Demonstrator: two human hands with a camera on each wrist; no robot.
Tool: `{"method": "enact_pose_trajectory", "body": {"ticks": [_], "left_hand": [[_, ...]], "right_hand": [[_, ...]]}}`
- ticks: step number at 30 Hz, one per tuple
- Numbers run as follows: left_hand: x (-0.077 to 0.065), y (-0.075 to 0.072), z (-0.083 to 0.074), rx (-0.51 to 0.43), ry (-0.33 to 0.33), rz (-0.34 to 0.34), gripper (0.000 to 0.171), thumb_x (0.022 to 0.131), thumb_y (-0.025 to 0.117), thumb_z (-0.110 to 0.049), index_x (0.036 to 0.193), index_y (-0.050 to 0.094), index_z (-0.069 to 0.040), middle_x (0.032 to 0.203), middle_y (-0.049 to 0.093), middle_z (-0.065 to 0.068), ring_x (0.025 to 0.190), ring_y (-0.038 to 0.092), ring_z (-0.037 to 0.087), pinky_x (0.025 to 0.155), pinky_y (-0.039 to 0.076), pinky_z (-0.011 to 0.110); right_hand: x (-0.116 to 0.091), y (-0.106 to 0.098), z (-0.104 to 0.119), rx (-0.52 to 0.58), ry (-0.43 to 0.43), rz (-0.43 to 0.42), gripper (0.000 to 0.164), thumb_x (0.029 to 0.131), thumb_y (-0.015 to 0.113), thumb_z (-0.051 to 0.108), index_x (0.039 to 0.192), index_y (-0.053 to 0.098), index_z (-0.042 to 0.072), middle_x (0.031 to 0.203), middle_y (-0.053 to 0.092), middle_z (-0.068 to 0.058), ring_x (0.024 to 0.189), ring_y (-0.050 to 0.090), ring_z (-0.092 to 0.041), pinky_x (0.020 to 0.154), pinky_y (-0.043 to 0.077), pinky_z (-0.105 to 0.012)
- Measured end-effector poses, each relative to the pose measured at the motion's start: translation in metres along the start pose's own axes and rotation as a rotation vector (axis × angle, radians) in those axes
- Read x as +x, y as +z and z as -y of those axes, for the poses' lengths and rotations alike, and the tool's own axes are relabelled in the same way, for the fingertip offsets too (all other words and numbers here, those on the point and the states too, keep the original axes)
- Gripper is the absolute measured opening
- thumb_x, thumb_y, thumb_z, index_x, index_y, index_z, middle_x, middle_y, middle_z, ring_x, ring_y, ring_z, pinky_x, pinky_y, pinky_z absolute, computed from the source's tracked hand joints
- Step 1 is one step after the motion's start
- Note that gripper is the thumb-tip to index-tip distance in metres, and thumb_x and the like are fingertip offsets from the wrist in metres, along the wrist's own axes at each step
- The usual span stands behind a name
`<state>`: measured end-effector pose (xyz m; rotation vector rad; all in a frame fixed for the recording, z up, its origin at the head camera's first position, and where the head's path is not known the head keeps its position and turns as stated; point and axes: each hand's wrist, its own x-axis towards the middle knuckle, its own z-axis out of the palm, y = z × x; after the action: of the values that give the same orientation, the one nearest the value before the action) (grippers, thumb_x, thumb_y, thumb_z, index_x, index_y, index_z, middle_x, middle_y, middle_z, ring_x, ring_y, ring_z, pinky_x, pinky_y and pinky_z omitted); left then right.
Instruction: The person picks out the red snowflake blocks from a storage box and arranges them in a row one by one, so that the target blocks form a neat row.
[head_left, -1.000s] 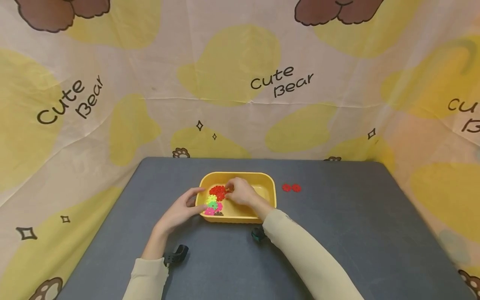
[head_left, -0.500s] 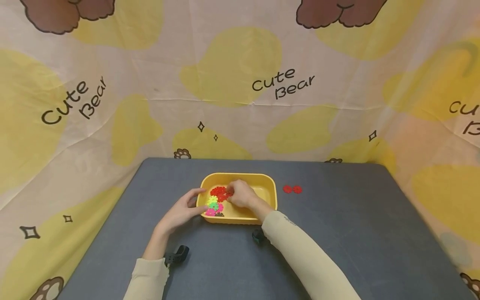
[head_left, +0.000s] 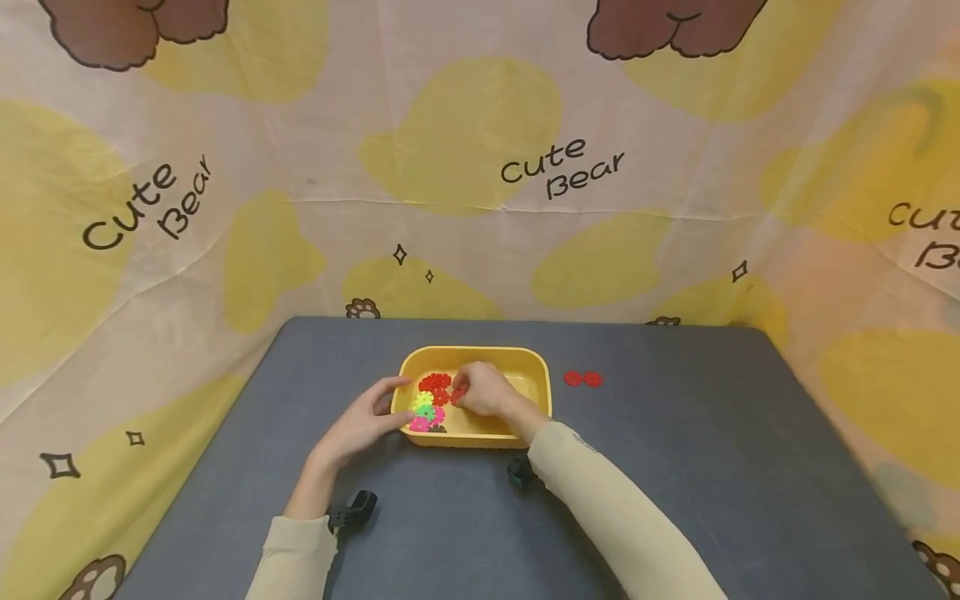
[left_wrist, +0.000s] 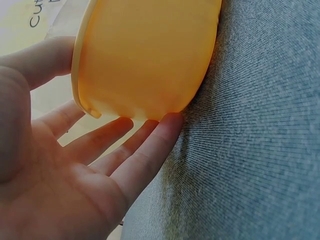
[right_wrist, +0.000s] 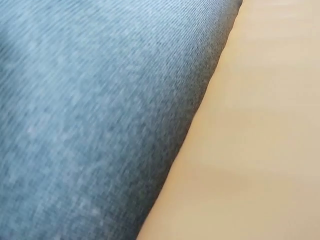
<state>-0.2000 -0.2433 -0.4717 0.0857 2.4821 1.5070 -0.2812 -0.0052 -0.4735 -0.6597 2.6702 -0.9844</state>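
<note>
In the head view, a yellow plastic bin (head_left: 472, 440) stands on the table. My left hand (head_left: 363, 421) spans its left end, thumb and forefinger at the two corners. In the left wrist view, the left hand's (left_wrist: 85, 150) fingertips touch the outer wall of the bin (left_wrist: 145, 55). My right hand (head_left: 487, 390) reaches down inside and pinches a red notched disc (head_left: 457, 396), partly hidden by the fingers. Left of it lie more red discs (head_left: 435, 382), with yellow (head_left: 423, 400), green (head_left: 425, 412) and pink discs (head_left: 418, 424) nearer me.
Two red discs (head_left: 582, 379) lie side by side on the grey table (head_left: 675, 467), right of the bin. A printed cloth (head_left: 465, 150) hangs behind and around the table. The right wrist view shows only tabletop and the bin's side (right_wrist: 250, 150).
My right hand has drawn a red disc slightly to the right, apart from the other red ones. The left hand keeps its place at the bin's end.
</note>
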Motion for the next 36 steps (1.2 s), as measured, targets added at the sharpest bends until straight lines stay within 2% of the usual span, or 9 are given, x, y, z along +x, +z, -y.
{"method": "enact_pose_trajectory", "body": {"ticks": [13, 25, 30, 36], "left_hand": [[0.0, -0.001, 0.0, 0.006, 0.01, -0.001, 0.067, 0.092, 0.075, -0.033, 0.149, 0.044, -0.02, 0.159, 0.034, 0.011, 0.142, 0.042, 0.04, 0.111, 0.037, 0.061], [0.0, -0.001, -0.001, 0.014, 0.011, -0.002, 0.068, 0.092, 0.076, -0.034, 0.15, 0.044, -0.019, 0.16, 0.033, 0.011, 0.143, 0.041, 0.039, 0.111, 0.037, 0.061], [0.0, -0.002, -0.001, 0.002, 0.01, 0.004, 0.067, 0.092, 0.075, -0.033, 0.15, 0.044, -0.018, 0.159, 0.034, 0.011, 0.139, 0.046, 0.038, 0.11, 0.04, 0.059], [0.001, 0.0, -0.002, -0.001, 0.01, 0.006, 0.066, 0.093, 0.075, -0.032, 0.15, 0.044, -0.018, 0.159, 0.034, 0.011, 0.14, 0.046, 0.038, 0.11, 0.04, 0.058]], "right_hand": [[-0.013, -0.013, -0.007, -0.004, -0.033, -0.013, 0.016, 0.082, 0.081, 0.008, 0.097, 0.076, 0.003, 0.092, 0.073, -0.004, 0.087, 0.064, -0.017, 0.084, 0.053, -0.031], [-0.039, -0.043, -0.004, 0.076, -0.061, -0.029, 0.019, 0.083, 0.082, 0.008, 0.101, 0.076, 0.003, 0.097, 0.074, -0.003, 0.086, 0.067, -0.014, 0.079, 0.055, -0.029], [-0.051, -0.057, 0.0, 0.076, -0.098, -0.026, 0.019, 0.084, 0.081, 0.009, 0.102, 0.076, 0.003, 0.095, 0.072, -0.002, 0.08, 0.064, -0.011, 0.077, 0.054, -0.028], [-0.069, -0.07, -0.004, 0.118, -0.122, -0.04, 0.021, 0.085, 0.082, 0.01, 0.104, 0.075, 0.005, 0.091, 0.068, 0.0, 0.074, 0.065, -0.01, 0.071, 0.055, -0.028]]}}
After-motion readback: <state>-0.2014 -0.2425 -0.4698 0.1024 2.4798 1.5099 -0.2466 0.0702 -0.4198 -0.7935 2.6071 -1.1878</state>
